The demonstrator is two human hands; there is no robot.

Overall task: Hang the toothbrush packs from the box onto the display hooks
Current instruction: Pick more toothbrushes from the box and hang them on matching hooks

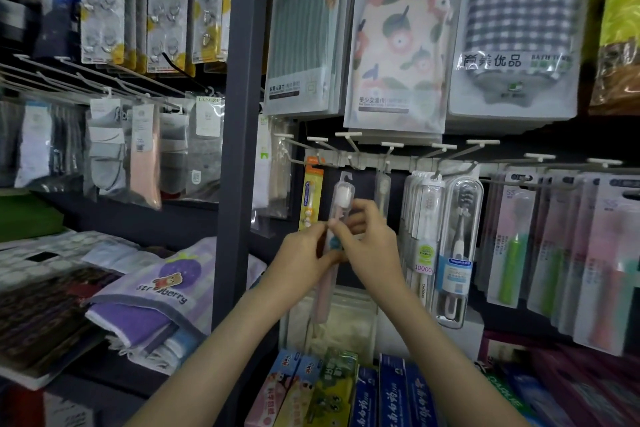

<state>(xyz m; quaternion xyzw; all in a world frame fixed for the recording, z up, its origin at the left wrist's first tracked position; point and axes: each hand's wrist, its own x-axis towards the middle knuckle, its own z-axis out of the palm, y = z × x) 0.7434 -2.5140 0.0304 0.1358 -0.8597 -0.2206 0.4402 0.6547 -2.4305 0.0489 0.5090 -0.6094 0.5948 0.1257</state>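
Both hands hold one clear toothbrush pack (341, 196) upright in front of the hook rail (360, 159). The pack has a white brush head, a pink handle and a hanging tab at its top, just below the hooks. My left hand (304, 258) pinches the pack's middle from the left. On the right side my right hand (369, 239) grips it with curled fingers. Other toothbrush packs (459, 246) hang from hooks to the right, and an orange pack (311, 198) hangs at the left. The box is not in view.
Towel packs (398, 45) hang above the rail. A dark upright post (239, 149) stands left of the hooks, with socks and folded towels (162, 291) beyond it. Toothpaste boxes (346, 392) line the shelf below. More carded brushes (554, 243) fill the right side.
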